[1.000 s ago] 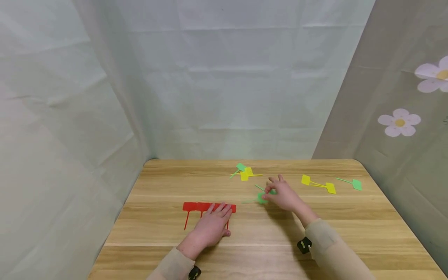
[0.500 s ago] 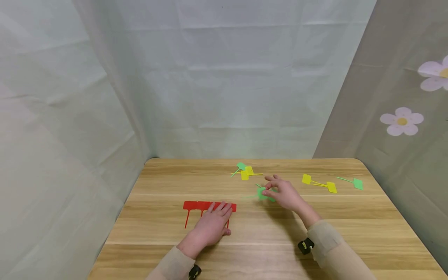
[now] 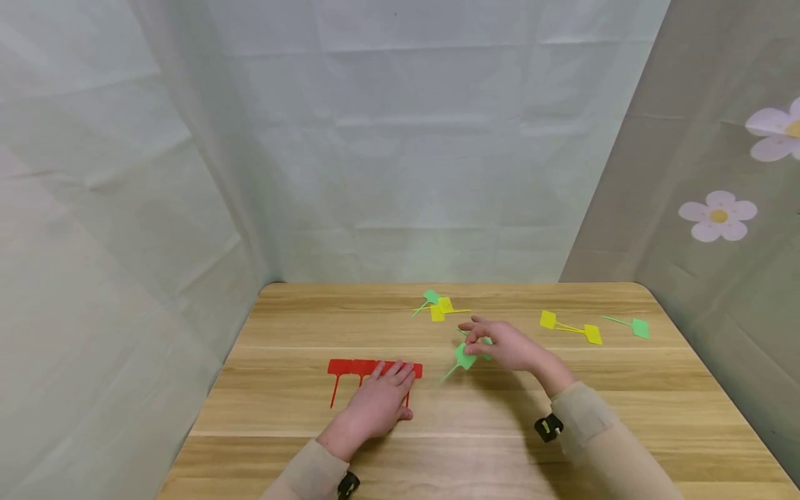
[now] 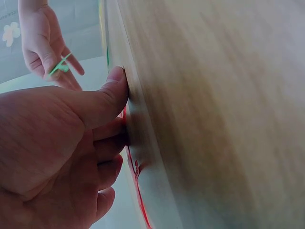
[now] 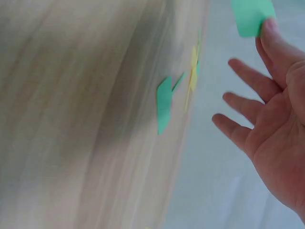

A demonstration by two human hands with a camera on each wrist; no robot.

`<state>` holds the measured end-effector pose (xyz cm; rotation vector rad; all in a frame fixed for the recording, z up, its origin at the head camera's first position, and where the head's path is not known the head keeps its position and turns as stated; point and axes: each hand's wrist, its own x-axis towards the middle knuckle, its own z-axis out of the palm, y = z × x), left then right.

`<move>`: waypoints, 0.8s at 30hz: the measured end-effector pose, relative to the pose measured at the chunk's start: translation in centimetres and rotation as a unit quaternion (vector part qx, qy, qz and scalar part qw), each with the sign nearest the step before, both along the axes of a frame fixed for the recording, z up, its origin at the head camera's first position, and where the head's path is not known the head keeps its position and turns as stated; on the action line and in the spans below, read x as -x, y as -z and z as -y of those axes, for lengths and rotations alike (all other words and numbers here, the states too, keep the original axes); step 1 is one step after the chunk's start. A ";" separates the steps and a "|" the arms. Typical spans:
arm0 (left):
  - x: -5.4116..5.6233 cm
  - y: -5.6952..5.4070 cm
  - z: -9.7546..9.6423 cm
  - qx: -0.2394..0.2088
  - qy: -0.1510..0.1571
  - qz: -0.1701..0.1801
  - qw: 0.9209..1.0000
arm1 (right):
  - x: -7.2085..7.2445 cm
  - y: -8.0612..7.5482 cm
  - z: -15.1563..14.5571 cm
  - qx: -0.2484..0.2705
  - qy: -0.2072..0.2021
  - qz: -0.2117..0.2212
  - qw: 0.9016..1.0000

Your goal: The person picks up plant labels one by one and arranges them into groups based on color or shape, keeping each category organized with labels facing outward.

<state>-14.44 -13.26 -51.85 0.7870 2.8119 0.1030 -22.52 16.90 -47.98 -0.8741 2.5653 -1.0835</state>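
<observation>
My right hand (image 3: pixel 506 345) pinches a green cable-tie tag (image 3: pixel 464 357) by its flat head, between thumb and index finger. This tag is off the table, its thin tail pointing down and to the left in the head view. In the right wrist view the held tag's head shows at the top edge, and the other fingers are spread. A second green tag (image 5: pixel 164 105) lies on the table beneath that hand. My left hand (image 3: pixel 380 406) rests with extended fingers on a row of red cable-tie tags (image 3: pixel 340 367), tails toward me, partly covering them.
At the table's back, a green tag (image 3: pixel 431 297) lies against two crossed yellow tags (image 3: pixel 444 305). Farther right are two yellow tags (image 3: pixel 547 319) with tails side by side, then one green tag (image 3: pixel 640 328). Cloth walls surround the wooden table (image 3: pixel 281 333).
The green tag in my right hand has turned: its tail pointed left and now slants down-left. The right hand has shifted only slightly. My left hand stays on the red tags.
</observation>
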 end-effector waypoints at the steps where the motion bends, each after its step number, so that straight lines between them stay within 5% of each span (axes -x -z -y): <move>1: 0.0 0.0 0.0 0.001 -0.001 0.001 1.000 | 0.1 -0.1 0.1 -0.001 -0.012 -0.004 1.000; 13: 0.3 0.0 -0.1 0.000 0.001 -0.006 1.000 | 1.5 -1.5 2.4 -0.074 -0.080 -0.027 0.994; 24: 0.1 -0.3 -0.3 0.002 0.003 -0.006 1.000 | 1.8 -1.2 5.3 -0.155 -0.091 -0.017 0.984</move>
